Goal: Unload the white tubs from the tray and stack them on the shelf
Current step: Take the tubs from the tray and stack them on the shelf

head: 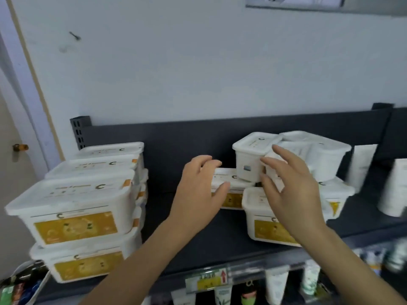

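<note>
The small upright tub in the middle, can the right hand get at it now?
Probably yes: the right hand is right beside the small tub, fingers spread, with nothing plainly between them.

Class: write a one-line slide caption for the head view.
Left hand grips a yellow-labelled tub on the dark shelf; right hand reaches among smaller tubs.

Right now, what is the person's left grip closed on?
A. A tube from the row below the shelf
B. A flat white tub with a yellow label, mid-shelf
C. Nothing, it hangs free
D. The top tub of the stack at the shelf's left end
B: the left grip has its fingers over the lid and its thumb on the front of the flat yellow-labelled white tub in the middle of the shelf.
</note>
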`<act>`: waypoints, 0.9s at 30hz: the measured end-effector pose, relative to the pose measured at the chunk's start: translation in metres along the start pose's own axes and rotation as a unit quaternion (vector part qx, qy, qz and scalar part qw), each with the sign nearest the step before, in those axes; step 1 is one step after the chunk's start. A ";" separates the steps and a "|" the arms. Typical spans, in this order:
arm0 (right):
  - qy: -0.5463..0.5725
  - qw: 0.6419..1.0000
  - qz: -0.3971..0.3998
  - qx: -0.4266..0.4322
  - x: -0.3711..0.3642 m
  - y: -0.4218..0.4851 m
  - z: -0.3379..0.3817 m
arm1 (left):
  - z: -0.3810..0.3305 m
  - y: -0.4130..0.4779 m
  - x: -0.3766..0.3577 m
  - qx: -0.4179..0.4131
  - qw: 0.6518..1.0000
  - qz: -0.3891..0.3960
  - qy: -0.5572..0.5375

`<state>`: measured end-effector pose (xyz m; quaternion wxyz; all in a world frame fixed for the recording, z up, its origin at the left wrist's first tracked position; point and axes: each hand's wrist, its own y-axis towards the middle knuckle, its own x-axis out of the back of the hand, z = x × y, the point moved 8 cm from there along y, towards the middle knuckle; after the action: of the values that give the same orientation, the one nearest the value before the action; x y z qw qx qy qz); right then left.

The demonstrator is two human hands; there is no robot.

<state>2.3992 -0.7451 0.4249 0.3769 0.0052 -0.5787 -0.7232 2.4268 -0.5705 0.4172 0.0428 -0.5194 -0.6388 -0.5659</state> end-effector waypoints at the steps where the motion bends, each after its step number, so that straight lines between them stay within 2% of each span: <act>1: -0.018 1.000 -0.013 -0.012 0.013 0.006 -0.018 | -0.012 0.009 -0.017 0.012 0.998 0.031 -0.047; 5: -0.023 0.994 -0.012 -0.108 0.035 0.041 -0.091 | -0.031 0.028 -0.077 0.129 0.958 0.141 -0.214; 8: 0.126 0.950 0.084 -0.273 0.019 0.060 -0.153 | -0.048 0.033 -0.109 0.172 0.926 0.178 -0.285; 9: 0.164 0.934 0.107 -0.299 0.011 0.063 -0.165 | -0.054 0.035 -0.114 0.176 0.921 0.175 -0.299; 14: 0.187 0.929 0.124 -0.296 0.004 0.069 -0.180 | -0.066 0.041 -0.125 0.203 0.902 0.136 -0.356; 21: 0.188 0.933 0.167 -0.258 0.011 0.072 -0.177 | -0.060 0.048 -0.110 0.210 0.923 0.071 -0.313; 24: 0.202 0.931 0.181 -0.246 0.023 0.067 -0.167 | -0.066 0.043 -0.101 0.199 0.940 0.079 -0.267; 27: 0.235 0.924 0.189 -0.235 0.040 0.050 -0.154 | -0.084 0.039 -0.098 0.161 0.935 0.106 -0.297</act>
<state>2.4655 -0.8977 0.4329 0.6223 -0.0228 -0.2769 -0.7318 2.4544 -0.7025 0.4113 -0.0066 -0.7146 -0.6464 -0.2672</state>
